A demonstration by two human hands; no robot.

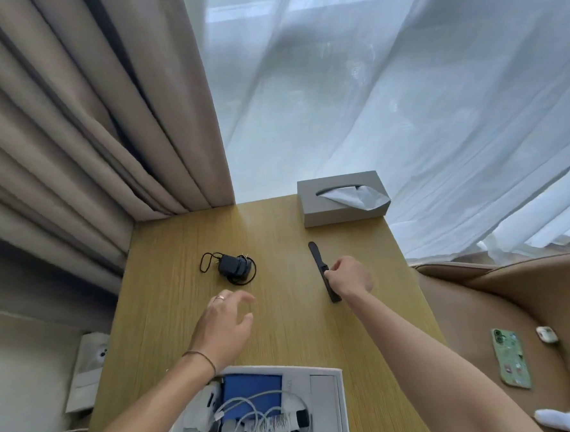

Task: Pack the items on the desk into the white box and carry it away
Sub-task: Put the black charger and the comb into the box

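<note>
Ring [220, 297], thin wrist bracelet [204, 358], bare forearms

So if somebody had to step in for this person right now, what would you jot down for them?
Right hand: closed around the long flat black strap that lies on the wooden desk, not yet lifted.
Left hand: open, empty, hovering above the desk near the black plug adapter with its coiled cord.
Done: the open white box at the near edge already holds a blue flat case, white cables and a tube.
Left: put in the strap and the adapter, perhaps the grey tissue box at the far edge, then carry the box away.
</note>
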